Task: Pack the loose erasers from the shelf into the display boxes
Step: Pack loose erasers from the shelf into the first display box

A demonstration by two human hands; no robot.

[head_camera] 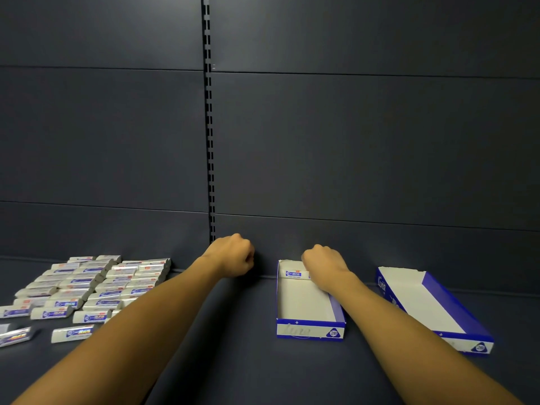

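Observation:
Several loose erasers (87, 287) in silver and blue wrappers lie in rows on the left of the dark shelf. A white and blue display box (306, 323) stands open at centre right, with an eraser (293, 273) standing against its far wall. My right hand (324, 266) reaches into that far end, its fingers curled down on the eraser; the fingertips are hidden. My left hand (233, 255) hovers as a fist left of the box near the shelf's back wall, with nothing showing in it. A second display box (455, 311) lies open further right.
The shelf's dark back wall (350, 171) rises right behind both hands, with a slotted upright (209, 141) at its middle. Bare shelf floor (239, 331) stretches between the erasers and the first box.

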